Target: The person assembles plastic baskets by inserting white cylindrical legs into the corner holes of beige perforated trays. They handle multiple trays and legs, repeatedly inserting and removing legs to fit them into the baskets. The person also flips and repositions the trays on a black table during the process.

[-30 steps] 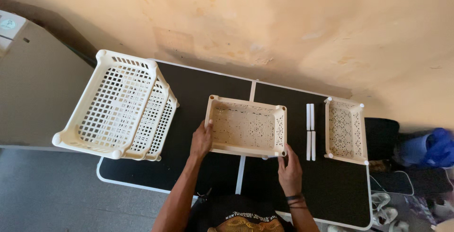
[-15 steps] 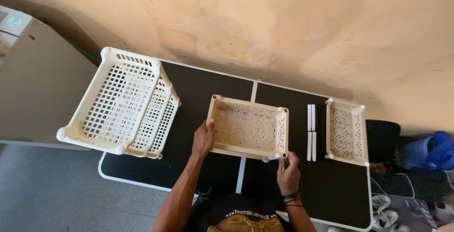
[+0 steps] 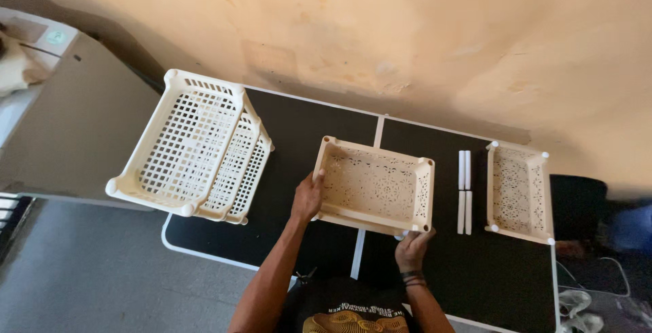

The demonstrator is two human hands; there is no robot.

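Note:
A cream plastic basket tray (image 3: 377, 185) with a patterned, perforated bottom lies in the middle of the black table (image 3: 299, 136). My left hand (image 3: 307, 197) grips its left rim. My right hand (image 3: 413, 248) holds the tray's near right corner from below. The tray looks slightly tilted, its near edge lifted. A second, similar cream tray (image 3: 519, 192) lies flat at the right of the table. Between the two trays lie several short white posts (image 3: 464, 192) in two rows.
A tall stack of cream lattice baskets (image 3: 193, 148) stands at the table's left end, overhanging its edge. A beige wall runs behind the table. A grey cabinet (image 3: 68, 122) stands at the left. Grey floor lies below, with cables at the lower right.
My right hand has slid from the tray's near side to its near right corner. The view has shifted slightly. My left hand stays on the left rim.

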